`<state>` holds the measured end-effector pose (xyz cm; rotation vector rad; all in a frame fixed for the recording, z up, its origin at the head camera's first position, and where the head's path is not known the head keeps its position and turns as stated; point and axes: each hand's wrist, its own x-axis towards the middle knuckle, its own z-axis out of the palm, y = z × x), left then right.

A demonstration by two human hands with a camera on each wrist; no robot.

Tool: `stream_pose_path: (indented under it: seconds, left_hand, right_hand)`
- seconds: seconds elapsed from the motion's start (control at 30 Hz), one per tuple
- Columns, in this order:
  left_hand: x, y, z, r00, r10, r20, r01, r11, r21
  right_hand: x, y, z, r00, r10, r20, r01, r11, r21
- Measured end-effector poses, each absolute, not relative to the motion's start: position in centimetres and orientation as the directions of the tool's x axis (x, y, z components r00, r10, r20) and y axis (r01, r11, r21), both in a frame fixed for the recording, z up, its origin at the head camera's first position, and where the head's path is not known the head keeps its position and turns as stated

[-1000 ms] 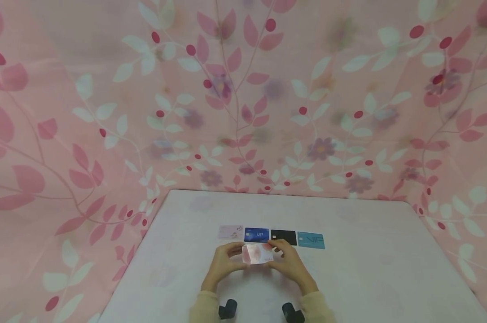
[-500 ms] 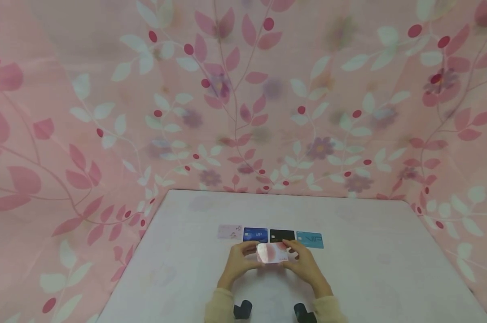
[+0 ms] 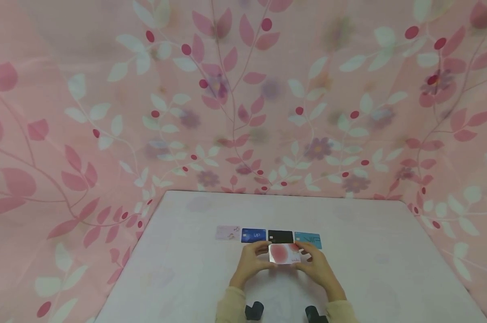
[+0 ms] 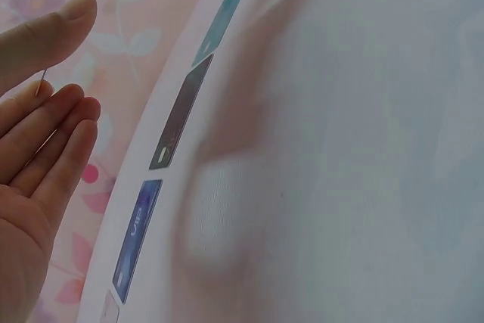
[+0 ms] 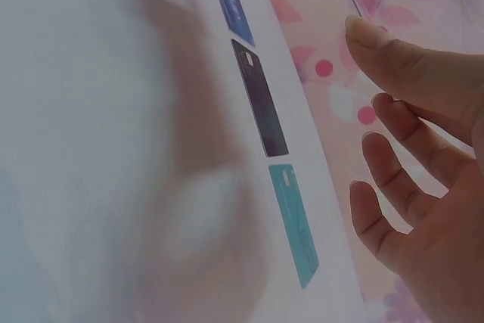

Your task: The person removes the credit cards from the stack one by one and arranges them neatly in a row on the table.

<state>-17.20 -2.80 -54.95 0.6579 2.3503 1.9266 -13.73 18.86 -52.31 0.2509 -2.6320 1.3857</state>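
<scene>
A white plastic card (image 3: 284,254) with a red round print is held up in front of the row of cards. My left hand (image 3: 251,261) pinches its left edge between thumb and fingers; my right hand (image 3: 317,264) pinches the right edge. In both wrist views the card shows nearly edge-on, above the table. Behind it on the table lie four-sided flat cards side by side: a pale pink card (image 3: 227,232), a blue VIP card (image 3: 253,235), a black card (image 3: 280,237) and a teal VIP card (image 3: 307,239). The held card overlaps the lower edges of the last two.
A white-covered table (image 3: 368,255) extends around the cards, its far edge meeting a pink floral curtain (image 3: 243,112). Dark wrist-worn devices (image 3: 254,310) show near the cream sleeves (image 3: 232,303). Soft shadows of the hands fall on the tabletop.
Both hands have moved to the right with the held card, from before the blue card to before the black and teal ones. The row on the table keeps its order.
</scene>
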Motion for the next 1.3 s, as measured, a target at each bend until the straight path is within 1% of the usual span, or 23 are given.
stream_pose_path:
  seconds: [0.17,0.27,0.43,0.63,0.77,1.0,1.2,1.3]
  left_hand:
    - [-17.1,-1.6,-54.5,-0.921,0.33,0.208,0.262,0.128,0.957]
    - [-17.1,-1.0,-54.4,-0.917,0.332,0.221,0.267,0.097,0.959]
    - [-17.4,-0.3,-54.6,-0.908,0.34,0.245,0.295,0.103,0.95]
    - [-17.6,0.3,-54.7,-0.91,0.352,0.22,0.272,0.105,0.957]
    - [-17.7,0.7,-54.6,-0.911,0.361,0.201,0.256,0.111,0.96]
    - [-17.8,1.3,-54.4,-0.902,0.375,0.213,0.273,0.116,0.955]
    - [-17.8,1.9,-54.4,-0.904,0.38,0.195,0.263,0.136,0.955]
    - [-17.8,2.3,-54.4,-0.901,0.383,0.202,0.265,0.121,0.957]
  right_hand:
    - [-13.7,19.7,-52.3,-0.969,-0.073,0.238,-0.237,0.56,-0.794]
    - [-13.6,20.2,-52.3,-0.972,-0.062,0.228,-0.223,0.567,-0.793]
    - [-13.4,20.8,-52.1,-0.965,-0.057,0.255,-0.24,0.576,-0.781]
    - [-13.2,21.4,-51.8,-0.96,-0.043,0.275,-0.25,0.57,-0.783]
    - [-13.2,21.8,-51.7,-0.961,-0.039,0.273,-0.245,0.573,-0.782]
    - [-13.2,22.6,-51.8,-0.967,-0.025,0.254,-0.219,0.589,-0.778]
    - [-13.0,23.0,-51.5,-0.966,-0.018,0.256,-0.216,0.595,-0.774]
    - [-12.9,23.3,-51.5,-0.966,-0.022,0.256,-0.219,0.594,-0.774]
